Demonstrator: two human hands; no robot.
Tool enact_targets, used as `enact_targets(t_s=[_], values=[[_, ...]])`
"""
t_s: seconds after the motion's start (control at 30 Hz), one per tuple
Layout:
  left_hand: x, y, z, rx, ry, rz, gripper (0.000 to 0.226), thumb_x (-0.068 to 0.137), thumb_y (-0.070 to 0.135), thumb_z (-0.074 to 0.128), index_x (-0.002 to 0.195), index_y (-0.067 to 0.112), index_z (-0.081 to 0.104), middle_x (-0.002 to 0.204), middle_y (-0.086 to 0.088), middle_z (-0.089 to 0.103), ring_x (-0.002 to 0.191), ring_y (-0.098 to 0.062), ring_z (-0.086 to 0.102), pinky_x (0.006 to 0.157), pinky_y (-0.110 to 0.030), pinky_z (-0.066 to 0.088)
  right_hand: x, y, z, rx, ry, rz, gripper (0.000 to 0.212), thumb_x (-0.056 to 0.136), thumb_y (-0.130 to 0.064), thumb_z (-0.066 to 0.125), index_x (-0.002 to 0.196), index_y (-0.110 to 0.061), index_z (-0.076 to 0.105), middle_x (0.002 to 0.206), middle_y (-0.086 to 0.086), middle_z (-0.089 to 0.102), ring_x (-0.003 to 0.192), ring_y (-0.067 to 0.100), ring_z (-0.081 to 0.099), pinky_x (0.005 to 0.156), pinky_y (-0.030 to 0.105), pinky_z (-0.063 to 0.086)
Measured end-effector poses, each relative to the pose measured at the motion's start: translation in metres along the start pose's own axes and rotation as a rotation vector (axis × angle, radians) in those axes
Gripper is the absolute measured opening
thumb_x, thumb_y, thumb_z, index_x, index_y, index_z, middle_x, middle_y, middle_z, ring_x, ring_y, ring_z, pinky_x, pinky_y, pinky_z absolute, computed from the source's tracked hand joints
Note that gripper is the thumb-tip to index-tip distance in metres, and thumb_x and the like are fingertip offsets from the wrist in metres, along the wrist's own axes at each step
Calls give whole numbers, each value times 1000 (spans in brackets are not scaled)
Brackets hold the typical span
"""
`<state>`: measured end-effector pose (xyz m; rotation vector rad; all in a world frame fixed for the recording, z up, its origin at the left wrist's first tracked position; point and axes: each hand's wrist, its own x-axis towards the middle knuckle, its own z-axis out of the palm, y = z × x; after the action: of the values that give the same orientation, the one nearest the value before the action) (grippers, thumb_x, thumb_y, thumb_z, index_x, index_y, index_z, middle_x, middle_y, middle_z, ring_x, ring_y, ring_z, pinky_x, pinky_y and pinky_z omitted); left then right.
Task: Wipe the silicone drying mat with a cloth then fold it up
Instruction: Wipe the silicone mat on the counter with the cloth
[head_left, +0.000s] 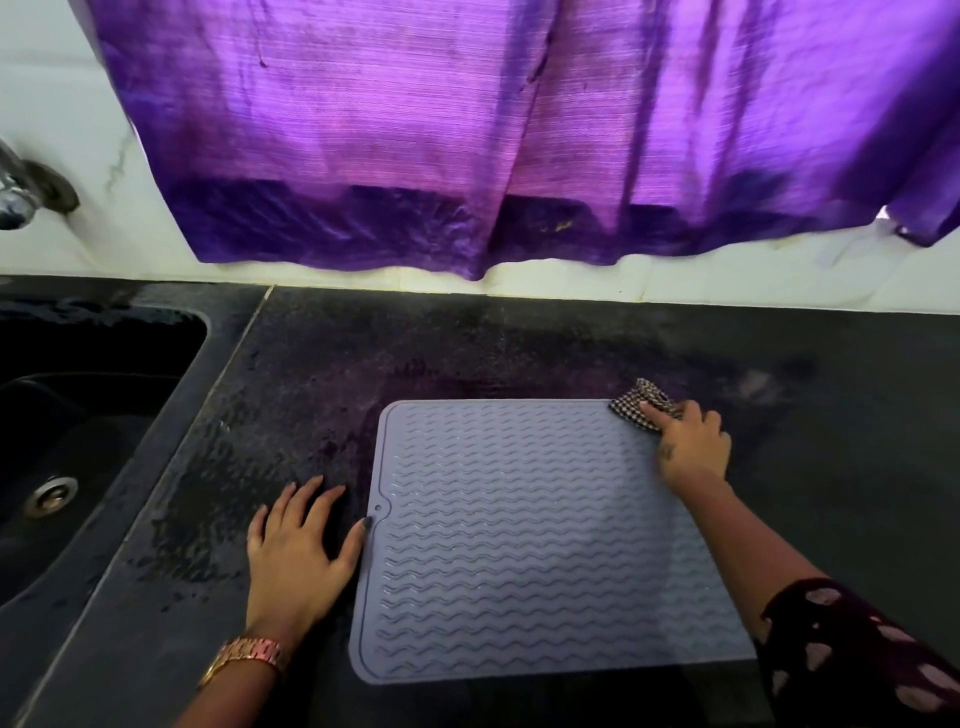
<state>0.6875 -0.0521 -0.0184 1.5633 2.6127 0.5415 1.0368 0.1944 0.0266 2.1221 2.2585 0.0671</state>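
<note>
A grey silicone drying mat (519, 540) with wavy ridges lies flat on the dark countertop (291, 395). My right hand (693, 447) holds a small black-and-white checked cloth (647, 404) bunched under its fingers at the mat's far right corner. To the left of the mat, my left hand (298, 545) rests flat on the counter with fingers spread, its thumb touching the mat's left edge near a small hole.
A dark sink (78, 415) with a metal drain sits at the left, and a tap (21, 192) sticks out of the white wall above it. A purple curtain (519, 130) hangs over the back wall. The counter left of the mat looks wet.
</note>
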Motion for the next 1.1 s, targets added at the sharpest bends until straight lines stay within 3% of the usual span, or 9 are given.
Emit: enact_targets(t_s=[0.23,0.7,1.1], values=[[1,-1,1,18,4,5,73,77,68,24,126,25,58,140,-3,49,136,-25,35,113,-48,18,-20,19,-3,98,-56,13,52,95,-15,37,136,-46,39,135,8,36,113,33,38,99,48,38],[-1,-2,1,-7,-5,28,82,76,69,18,133,22,51,146,-5,42,141,-25,26,116,-46,11,-168,64,8,201,5,127,59,81,-10,53,128,-45,52,133,2,44,100,28,42,85,41,46],[-4,0,-1,-26,-12,35,84,75,69,15,135,21,50,148,-5,39,142,-25,23,116,-45,8,-208,36,-1,237,85,223,52,80,-9,57,124,-37,58,129,7,47,99,30,42,80,39,47]])
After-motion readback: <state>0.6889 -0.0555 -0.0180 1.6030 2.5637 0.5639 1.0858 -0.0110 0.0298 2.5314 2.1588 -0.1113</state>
